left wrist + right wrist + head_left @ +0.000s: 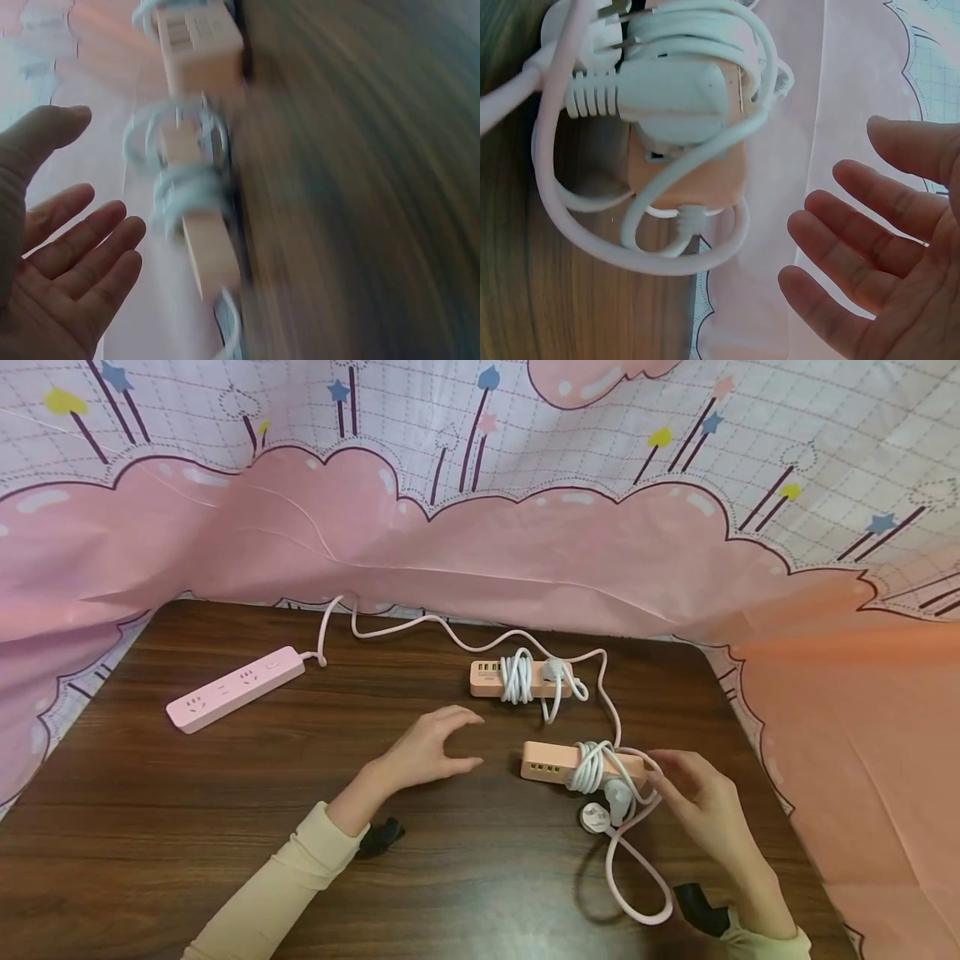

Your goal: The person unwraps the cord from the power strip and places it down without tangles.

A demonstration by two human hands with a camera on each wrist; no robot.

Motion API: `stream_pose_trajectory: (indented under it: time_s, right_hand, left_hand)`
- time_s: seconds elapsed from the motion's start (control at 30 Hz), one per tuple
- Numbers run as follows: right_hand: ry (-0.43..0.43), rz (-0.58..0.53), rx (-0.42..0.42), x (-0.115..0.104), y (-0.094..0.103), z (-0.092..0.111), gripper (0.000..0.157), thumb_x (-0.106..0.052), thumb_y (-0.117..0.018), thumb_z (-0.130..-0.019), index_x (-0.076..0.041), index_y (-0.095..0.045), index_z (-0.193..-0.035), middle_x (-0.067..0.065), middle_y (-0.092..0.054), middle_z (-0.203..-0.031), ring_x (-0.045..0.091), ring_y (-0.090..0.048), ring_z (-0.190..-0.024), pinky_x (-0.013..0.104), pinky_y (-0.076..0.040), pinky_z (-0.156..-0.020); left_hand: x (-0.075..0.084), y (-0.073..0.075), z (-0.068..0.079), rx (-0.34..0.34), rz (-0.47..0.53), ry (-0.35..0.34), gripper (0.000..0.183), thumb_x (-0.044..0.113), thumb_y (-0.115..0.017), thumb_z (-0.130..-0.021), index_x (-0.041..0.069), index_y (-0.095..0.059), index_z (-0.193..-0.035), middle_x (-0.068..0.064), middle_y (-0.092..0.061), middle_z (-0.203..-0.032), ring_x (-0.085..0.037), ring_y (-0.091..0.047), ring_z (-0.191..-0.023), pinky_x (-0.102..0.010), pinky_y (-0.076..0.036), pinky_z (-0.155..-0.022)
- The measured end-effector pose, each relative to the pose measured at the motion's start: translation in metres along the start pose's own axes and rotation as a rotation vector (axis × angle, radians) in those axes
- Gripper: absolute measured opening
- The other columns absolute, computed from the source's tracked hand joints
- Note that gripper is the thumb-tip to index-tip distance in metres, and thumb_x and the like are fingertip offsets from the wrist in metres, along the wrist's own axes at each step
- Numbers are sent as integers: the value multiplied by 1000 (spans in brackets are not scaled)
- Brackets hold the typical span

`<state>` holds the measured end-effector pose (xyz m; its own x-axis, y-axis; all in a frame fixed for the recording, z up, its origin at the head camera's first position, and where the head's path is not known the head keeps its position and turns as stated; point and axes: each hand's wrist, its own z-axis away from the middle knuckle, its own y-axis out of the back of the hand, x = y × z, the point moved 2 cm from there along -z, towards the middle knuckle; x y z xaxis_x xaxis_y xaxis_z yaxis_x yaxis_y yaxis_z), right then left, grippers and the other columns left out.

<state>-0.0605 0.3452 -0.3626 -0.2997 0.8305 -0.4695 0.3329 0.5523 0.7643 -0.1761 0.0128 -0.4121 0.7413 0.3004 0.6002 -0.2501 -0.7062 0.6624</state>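
Note:
An orange power strip (546, 762) wound with its own white cord lies front right on the table. My right hand (701, 802) is at its right end, thumb and fingertips near the pink cord (648, 910) looped there. The right wrist view has that hand (885, 255) with fingers spread and relaxed, beside the strip's white plug (675, 90). To the left of the strip, my left hand (420, 747) hovers with thumb and fingers apart, holding nothing. Behind lies a second orange power strip (486, 678), likewise wrapped in white cord.
A pink power strip (236, 688) lies at the left of the dark wooden table (225, 827). Its pink cord runs along the back and down to the front orange strip, ending in a round plug (596, 817). A patterned pink curtain (450, 543) encloses the table's back and sides.

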Motion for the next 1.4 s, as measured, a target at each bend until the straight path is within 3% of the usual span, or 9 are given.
stream_pose_trajectory:
  time_s: [0.2,0.37,0.53,0.73,0.87,1.03,1.23,1.4]
  right_hand:
    - [5,6,10,-4,-6,1,27,6,-71,-76,-1,-67,-102,10,-66,-96,7,-57,-81,9,-42,-66]
    - [10,-31,-6,-4,-9,2,28,7,-70,-76,0,-66,-103,11,-66,-98,-2,-55,-80,8,-42,-64]
    - [12,-43,-27,-5,-10,3,30,9,-70,-76,1,-65,-105,11,-65,-99,-5,-53,-84,7,-42,-68]
    - [3,-56,-30,-5,-13,2,29,9,-69,-77,1,-65,-105,12,-66,-99,-4,-54,-89,6,-43,-70]
    - [17,-54,-25,-6,-14,1,28,8,-69,-78,1,-66,-105,11,-66,-97,-3,-56,-88,7,-43,-69]
    - [22,-56,-12,-8,-13,-1,26,7,-69,-78,0,-67,-103,8,-66,-94,-3,-55,-86,11,-45,-69]
    - [0,-56,-7,-6,-12,1,27,8,-70,-78,-1,-67,-103,8,-66,-96,2,-57,-84,9,-44,-69]
    - [-19,-66,-6,-6,-10,2,27,9,-68,-78,0,-66,-104,10,-66,-99,7,-57,-87,6,-41,-72]
  left_hand:
    - [23,-36,-25,-141,-15,7,50,22,-76,-78,3,-57,-120,-7,-58,-119,-20,-54,-110,-32,-45,-93]
    - [34,-63,-34,-222,-76,9,52,27,-77,-78,6,-57,-122,-5,-54,-122,-18,-49,-112,-31,-46,-87]
    - [40,-78,-38,-255,-201,14,55,29,-78,-77,11,-56,-124,-4,-50,-127,-18,-43,-119,-30,-47,-85]
    - [46,-89,-41,-273,-430,-8,55,32,-76,-79,13,-55,-126,-4,-48,-131,-18,-42,-122,-27,-41,-96]
    - [49,-94,-44,-251,-559,-42,56,30,-77,-76,12,-55,-124,-3,-49,-128,-18,-43,-120,-26,-38,-99]
    - [51,-103,-51,-213,-701,-77,52,26,-76,-77,12,-53,-121,-3,-49,-123,-19,-46,-112,-27,-42,-93]
    - [51,-116,-63,-78,-909,-144,25,22,-65,-89,17,-57,-112,1,-54,-104,-16,-53,-95,-26,-48,-78]
    - [52,-121,-68,12,-1012,-185,11,22,-53,-96,17,-59,-103,-1,-58,-104,-15,-57,-88,-25,-49,-69]
